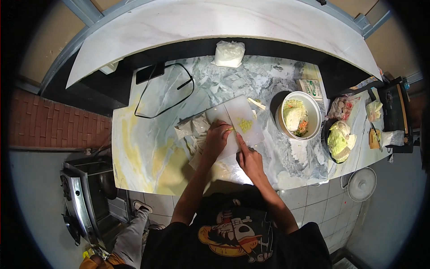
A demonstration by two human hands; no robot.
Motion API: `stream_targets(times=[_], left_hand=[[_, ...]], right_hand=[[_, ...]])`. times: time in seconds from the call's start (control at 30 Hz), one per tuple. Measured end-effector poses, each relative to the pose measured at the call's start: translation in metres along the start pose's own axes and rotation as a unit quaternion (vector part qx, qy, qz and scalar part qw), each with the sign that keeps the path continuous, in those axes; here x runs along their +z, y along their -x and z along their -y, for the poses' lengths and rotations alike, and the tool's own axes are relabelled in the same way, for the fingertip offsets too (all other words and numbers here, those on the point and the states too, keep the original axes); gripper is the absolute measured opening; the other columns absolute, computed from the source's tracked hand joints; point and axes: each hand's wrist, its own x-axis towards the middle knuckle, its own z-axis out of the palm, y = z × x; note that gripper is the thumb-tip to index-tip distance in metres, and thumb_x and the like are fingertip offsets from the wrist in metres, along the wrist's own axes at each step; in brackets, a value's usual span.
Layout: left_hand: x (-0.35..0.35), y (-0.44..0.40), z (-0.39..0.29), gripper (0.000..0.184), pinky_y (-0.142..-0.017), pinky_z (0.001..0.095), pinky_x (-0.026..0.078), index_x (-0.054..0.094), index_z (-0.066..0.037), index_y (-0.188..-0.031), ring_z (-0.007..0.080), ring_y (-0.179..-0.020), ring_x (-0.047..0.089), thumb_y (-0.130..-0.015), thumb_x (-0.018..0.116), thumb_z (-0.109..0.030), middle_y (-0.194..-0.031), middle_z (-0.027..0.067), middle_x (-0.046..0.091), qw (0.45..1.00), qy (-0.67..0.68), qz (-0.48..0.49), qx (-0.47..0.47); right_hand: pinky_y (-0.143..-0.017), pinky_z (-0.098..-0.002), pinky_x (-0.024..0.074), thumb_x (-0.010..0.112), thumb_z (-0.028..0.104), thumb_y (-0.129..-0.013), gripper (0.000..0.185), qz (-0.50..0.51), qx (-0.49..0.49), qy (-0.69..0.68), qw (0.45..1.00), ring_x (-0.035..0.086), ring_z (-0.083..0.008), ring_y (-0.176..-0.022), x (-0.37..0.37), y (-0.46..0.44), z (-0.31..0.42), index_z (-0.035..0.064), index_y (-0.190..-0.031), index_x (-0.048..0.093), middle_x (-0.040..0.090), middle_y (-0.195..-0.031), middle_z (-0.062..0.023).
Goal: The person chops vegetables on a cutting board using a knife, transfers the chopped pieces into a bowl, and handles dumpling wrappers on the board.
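Note:
A white cutting board (pixel 251 133) lies on the marble counter, tilted slightly. My left hand (pixel 218 134) is closed on a small pale green vegetable piece at the board's middle. My right hand (pixel 249 158) is wrapped round a knife (pixel 228 115), whose blade points away from me beside that piece. Chopped green bits (pixel 244 124) lie on the board, right of the blade. Left of my left hand is a crumpled whitish wrapper (pixel 184 131) with some green stalks on it. A pale strip (pixel 256 104) rests by the board's far right corner.
A white tub (pixel 319 117) of cabbage and shredded vegetables stands right of the board. Farther right are a cabbage (pixel 339 142) and a bag of reddish items (pixel 342 107). A white bag (pixel 229 54), strapped phone (pixel 150 73) and carton (pixel 311 88) sit behind. Someone's leg (pixel 131 240) shows lower left.

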Motion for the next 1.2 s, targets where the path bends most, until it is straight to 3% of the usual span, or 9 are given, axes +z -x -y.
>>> stream_targets(times=[0.53,0.8,0.93,1.13,1.2], left_hand=[[0.003,0.001,0.001,0.015,-0.078,0.0413,0.05,0.069,-0.002,-0.089,0.0334,-0.088,0.062,-0.074,0.07,0.0,-0.091,0.0117,0.064,0.999,0.003,0.012,-0.034],[0.002,0.0,-0.003,0.015,-0.078,0.0419,0.051,0.071,-0.003,-0.088,0.0331,-0.088,0.062,-0.073,0.07,-0.001,-0.09,0.0117,0.065,0.998,-0.019,0.013,-0.058],[0.001,-0.003,-0.004,0.014,-0.077,0.0419,0.051,0.071,-0.002,-0.087,0.0333,-0.087,0.063,-0.074,0.07,-0.001,-0.089,0.0121,0.065,0.999,-0.002,0.008,-0.053],[0.0,-0.002,-0.008,0.013,-0.075,0.0415,0.051,0.07,-0.002,-0.086,0.034,-0.084,0.063,-0.073,0.069,0.002,-0.088,0.0125,0.065,0.999,-0.017,0.005,-0.045],[0.0,-0.003,-0.008,0.014,-0.075,0.0414,0.051,0.069,-0.001,-0.085,0.034,-0.083,0.063,-0.072,0.069,0.003,-0.088,0.0127,0.065,0.999,-0.019,0.006,-0.043]], right_hand=[[-0.061,-0.0485,0.0524,0.059,0.005,-0.081,0.074,0.017,-0.023,0.037,0.999,0.063,-0.0407,-0.062,0.004,-0.002,-0.005,0.0126,-0.15,0.033,0.062,-0.068,-0.024],[-0.062,-0.0492,0.0509,0.057,-0.001,-0.079,0.071,0.005,-0.056,0.037,0.998,0.061,-0.043,-0.061,0.003,-0.008,-0.008,0.0076,-0.147,0.038,0.061,-0.067,-0.0255],[-0.061,-0.0495,0.0508,0.057,-0.001,-0.076,0.075,0.052,-0.014,0.06,0.997,0.061,-0.0425,-0.059,0.001,-0.013,-0.003,0.0076,-0.148,0.037,0.06,-0.064,-0.0252],[-0.06,-0.0479,0.0533,0.06,0.002,-0.076,0.078,0.071,-0.015,0.115,0.991,0.064,-0.0386,-0.063,0.0,-0.013,0.002,0.0095,-0.15,0.033,0.066,-0.075,-0.0217],[-0.059,-0.0492,0.0518,0.057,0.002,-0.076,0.075,0.006,-0.033,0.084,0.996,0.061,-0.041,-0.056,0.001,-0.011,0.003,0.014,-0.148,0.038,0.061,-0.063,-0.0247]])
